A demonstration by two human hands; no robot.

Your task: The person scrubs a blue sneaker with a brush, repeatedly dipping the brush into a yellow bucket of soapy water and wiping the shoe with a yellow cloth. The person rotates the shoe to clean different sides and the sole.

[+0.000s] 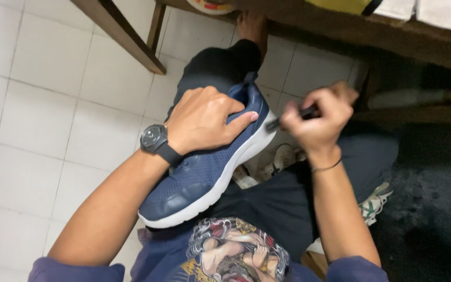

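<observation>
The navy sneaker [204, 177] lies across the person's lap, toe toward the chest and heel toward the knee, its white sole turned to the right. The left hand [204, 120] is closed over the heel end, fingers curled into the collar and thumb stretched along the mesh side, so the shoe is pinned from above. The right hand [317, 117] is closed in a fist around a dark slim tool [293, 116], whose tip sits just beside the white sole edge near the heel; whether it touches is hard to tell. A black wristwatch [155, 140] sits on the left wrist and a thin band [325, 167] on the right. The upper is a fine knit mesh with smoother panels at the toe; the sole is a smooth white rubbery band. To the left the white tiled floor [37, 104] is open, crossed only by a slanting wooden leg [126, 39]. To the right the space is tight, dark and cluttered, with another white and green shoe [374, 206] low beside the thigh.
</observation>
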